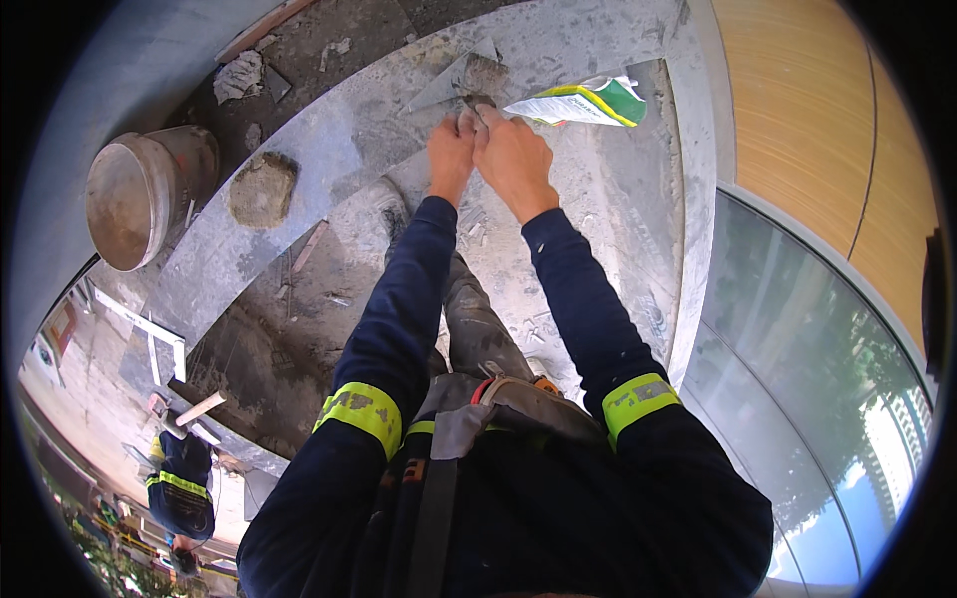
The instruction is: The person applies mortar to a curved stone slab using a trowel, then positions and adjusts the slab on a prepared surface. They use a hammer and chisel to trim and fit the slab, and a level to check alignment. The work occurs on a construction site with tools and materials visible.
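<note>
Wearing navy sleeves (394,299) with lime bands (361,414); grey pouch (533,404) at waist. Left hand (452,156) and right hand (516,161) together beyond, fingers curled in narrow. Small dark item (480,101) at the fingertips, before a mortar-smeared flat grey piece (483,72); whether one or both hands grip it, cannot tell. Green-and-white bag (588,103) just right of them, on dusty grey slab (628,229). Off left: rough lump (264,189) on a pale grey strip (317,145), then a dirty bucket (187,164) beside it. Farther, lower left: co-worker (182,493) in navy, near a wooden-handled tool (202,408).
</note>
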{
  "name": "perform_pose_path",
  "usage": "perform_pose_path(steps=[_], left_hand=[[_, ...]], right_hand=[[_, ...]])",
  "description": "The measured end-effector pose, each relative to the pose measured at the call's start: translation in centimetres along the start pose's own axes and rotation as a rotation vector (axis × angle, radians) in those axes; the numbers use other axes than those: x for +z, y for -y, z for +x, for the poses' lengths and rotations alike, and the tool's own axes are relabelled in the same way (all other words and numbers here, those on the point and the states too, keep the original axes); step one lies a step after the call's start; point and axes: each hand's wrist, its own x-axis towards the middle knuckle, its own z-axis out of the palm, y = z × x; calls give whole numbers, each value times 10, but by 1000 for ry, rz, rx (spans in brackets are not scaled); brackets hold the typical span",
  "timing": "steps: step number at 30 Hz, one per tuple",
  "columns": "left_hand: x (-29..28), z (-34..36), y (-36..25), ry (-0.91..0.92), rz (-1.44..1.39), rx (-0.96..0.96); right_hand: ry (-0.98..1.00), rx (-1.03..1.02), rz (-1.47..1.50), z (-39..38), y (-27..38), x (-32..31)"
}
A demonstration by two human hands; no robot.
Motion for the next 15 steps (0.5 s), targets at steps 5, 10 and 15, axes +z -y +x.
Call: perform_pose_path(steps=[5,10,15], left_hand=[[41,-11,9,-148,-224,216],[30,-8,6,-98,-179,5],[27,-15,-17,-159,-11,62]], right_hand=[[27,-13,-51,65,18,-18],[15,-23,-65,28,12,-1],[59,-64,-39,60,7,-18]])
